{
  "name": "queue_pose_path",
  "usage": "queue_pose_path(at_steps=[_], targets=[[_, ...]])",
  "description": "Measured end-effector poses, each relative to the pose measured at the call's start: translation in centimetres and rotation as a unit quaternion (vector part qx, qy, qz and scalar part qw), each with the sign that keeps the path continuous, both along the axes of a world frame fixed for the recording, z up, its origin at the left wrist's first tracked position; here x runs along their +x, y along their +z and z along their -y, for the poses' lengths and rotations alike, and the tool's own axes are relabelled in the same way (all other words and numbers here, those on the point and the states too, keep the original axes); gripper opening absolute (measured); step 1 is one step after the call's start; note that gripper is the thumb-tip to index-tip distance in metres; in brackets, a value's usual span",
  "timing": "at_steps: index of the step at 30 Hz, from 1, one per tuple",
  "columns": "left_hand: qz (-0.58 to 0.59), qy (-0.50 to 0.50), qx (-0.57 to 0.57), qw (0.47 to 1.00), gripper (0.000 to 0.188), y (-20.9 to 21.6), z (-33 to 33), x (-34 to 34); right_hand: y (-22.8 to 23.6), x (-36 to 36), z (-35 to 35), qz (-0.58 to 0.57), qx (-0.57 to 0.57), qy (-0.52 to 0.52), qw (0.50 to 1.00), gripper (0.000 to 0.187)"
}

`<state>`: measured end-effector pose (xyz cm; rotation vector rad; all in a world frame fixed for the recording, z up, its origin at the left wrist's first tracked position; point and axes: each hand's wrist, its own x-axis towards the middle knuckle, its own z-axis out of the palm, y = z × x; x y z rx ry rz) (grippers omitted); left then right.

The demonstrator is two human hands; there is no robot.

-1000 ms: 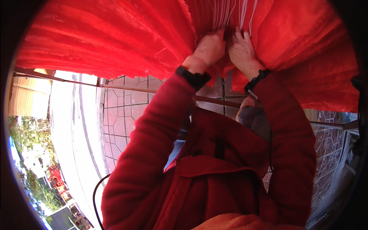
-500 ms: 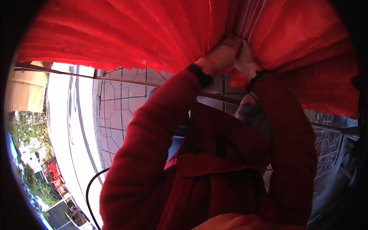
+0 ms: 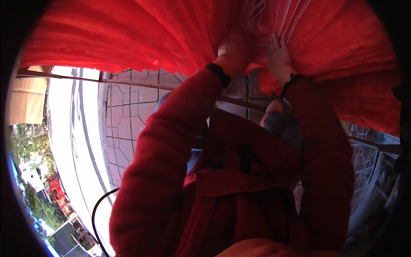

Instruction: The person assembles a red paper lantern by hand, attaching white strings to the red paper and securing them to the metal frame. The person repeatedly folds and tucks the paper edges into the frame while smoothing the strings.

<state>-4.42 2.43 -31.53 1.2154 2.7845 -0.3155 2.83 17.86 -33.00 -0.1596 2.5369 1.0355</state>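
Note:
A large red cloth (image 3: 128, 34) spreads across the far side, its folds drawn together toward the middle. White threads (image 3: 292, 19) run over the gathered part at the top. My left hand (image 3: 233, 47) reaches in against the shaded folds; its fingers are dim and hard to make out. To its right, my right hand (image 3: 279, 56) lies against the cloth at the lower ends of the threads. Its fingers are stretched out, and I see nothing gripped in them. A gap separates the two hands.
A thin brown rail (image 3: 141, 84) crosses below the cloth's jagged lower edge. Beneath it is a floor of reddish paving tiles (image 3: 124, 113). A cardboard piece (image 3: 28, 100) stands at the far left, and a black cable (image 3: 95, 210) curves near my left sleeve.
My hands, close together before, have moved apart: the left one to the left and deeper into the shaded folds, the right one slightly right. More of the white threads now shows spread out.

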Motion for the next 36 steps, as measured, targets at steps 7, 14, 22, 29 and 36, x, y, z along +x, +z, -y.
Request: queue_pose_path(at_steps=[7,14,22,29,36], targets=[[-0.024,-0.009,-0.072,0.997,0.057,2.0,1.1,-0.2,0.3,0.2,-0.5,0.022,0.023,0.006,0.999,0.054],[-0.096,-0.07,-0.054,0.991,0.057,-1.6,1.9,-1.0,0.1,0.2,-0.6,-0.066,-0.036,0.049,0.996,0.05],[-0.136,-0.188,-0.195,0.953,0.073,-3.5,1.7,1.9,-0.6,0.6,-0.5,-0.116,-0.311,0.122,0.935,0.029],[-0.143,-0.22,-0.188,0.947,0.074,-6.9,1.1,3.7,-2.3,0.8,0.7,-0.03,-0.346,0.113,0.931,0.032],[-0.078,-0.217,-0.005,0.973,0.049,-10.5,1.6,2.8,-5.6,2.1,0.6,-0.019,-0.315,0.114,0.942,0.043]])
